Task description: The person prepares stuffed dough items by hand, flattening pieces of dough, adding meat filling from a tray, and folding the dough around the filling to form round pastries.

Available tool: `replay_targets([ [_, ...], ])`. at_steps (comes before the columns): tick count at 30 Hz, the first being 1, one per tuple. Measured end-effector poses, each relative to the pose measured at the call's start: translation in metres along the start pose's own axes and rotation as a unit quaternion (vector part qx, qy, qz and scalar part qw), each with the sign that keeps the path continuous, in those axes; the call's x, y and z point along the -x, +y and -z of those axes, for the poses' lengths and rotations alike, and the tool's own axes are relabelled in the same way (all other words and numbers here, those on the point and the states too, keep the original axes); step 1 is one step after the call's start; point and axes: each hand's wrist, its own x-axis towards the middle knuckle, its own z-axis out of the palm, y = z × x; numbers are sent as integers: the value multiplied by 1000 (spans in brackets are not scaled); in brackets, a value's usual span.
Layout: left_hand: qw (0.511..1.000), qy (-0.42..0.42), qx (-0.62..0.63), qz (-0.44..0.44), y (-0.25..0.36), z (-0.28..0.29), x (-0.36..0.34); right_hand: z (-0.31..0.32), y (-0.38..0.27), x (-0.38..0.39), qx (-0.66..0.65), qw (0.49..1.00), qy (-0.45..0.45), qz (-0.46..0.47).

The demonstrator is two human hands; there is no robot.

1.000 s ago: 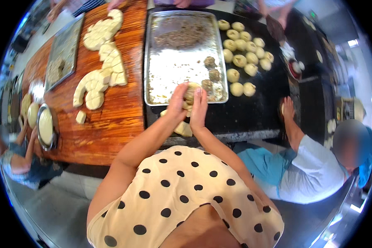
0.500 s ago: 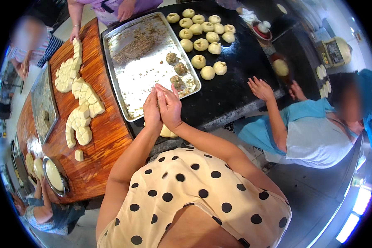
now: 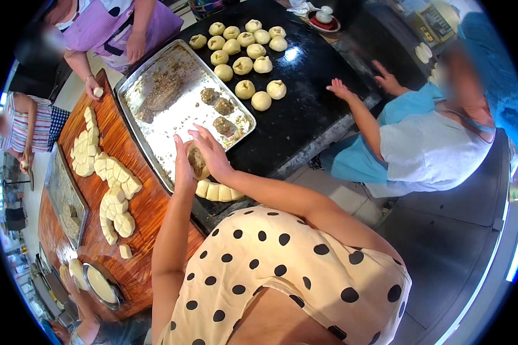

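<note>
Between my two palms sits a filled dough piece [image 3: 198, 163], its brown filling showing on the upper side. My left hand [image 3: 183, 165] supports it from the left with fingers extended. My right hand [image 3: 214, 154] cups its right side, fingers stretched forward. Both are over the near corner of a metal tray [image 3: 178, 63], which bears several brown filling balls [image 3: 224, 126] and a heap of loose filling [image 3: 162, 89]. Close below my hands lies a scored strip of pale dough [image 3: 220, 191].
Several round filled buns [image 3: 255, 50] stand on the black worktop [image 3: 311, 86]. Cut dough pieces [image 3: 118, 172] lie on the wooden table [image 3: 149, 213], near another tray [image 3: 67, 198] and a metal bowl [image 3: 102, 284]. A co-worker [image 3: 431, 138] stands right; others work left and far.
My palms have parted from being pressed together, revealing the dough and filling. The view has shifted. The far co-worker's hand now holds a small dough piece, lifted from the dough row.
</note>
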Motion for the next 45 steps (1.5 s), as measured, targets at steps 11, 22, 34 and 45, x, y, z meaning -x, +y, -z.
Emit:
replay_targets([
  [11, 959, -16, 281, 13, -3, -17, 13, -6, -13, -6, 50, 991, 80, 91],
  [22, 989, 5, 136, -49, -30, 7, -3, 1, -2, 10, 215, 949, 0, 231],
  [34, 986, 10, -157, -63, -20, 3, -5, -1, 13, 17, 121, 979, 59, 154],
  [45, 990, 36, 102, -92, -44, 1, -6, -9, 12, 5, 190, 950, 51, 241],
])
